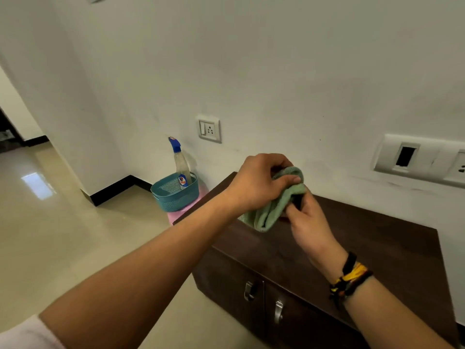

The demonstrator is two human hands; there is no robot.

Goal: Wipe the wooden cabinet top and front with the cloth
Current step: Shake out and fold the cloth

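Note:
A low dark wooden cabinet [377, 238] stands against the white wall, its two front doors carrying metal handles [249, 290]. Above its top, both hands hold a bunched green cloth [274, 207] in the air. My left hand [256, 182] grips the cloth's upper part from the left. My right hand [309, 220] pinches its lower right side. The cloth hangs clear of the cabinet top.
A teal basket [173, 195] with a blue-capped spray bottle [181, 165] sits on a pink stool [183, 212] left of the cabinet. Wall sockets [209, 129] and a switch panel [417, 159] are on the wall. Glossy tiled floor [63, 235] lies to the left.

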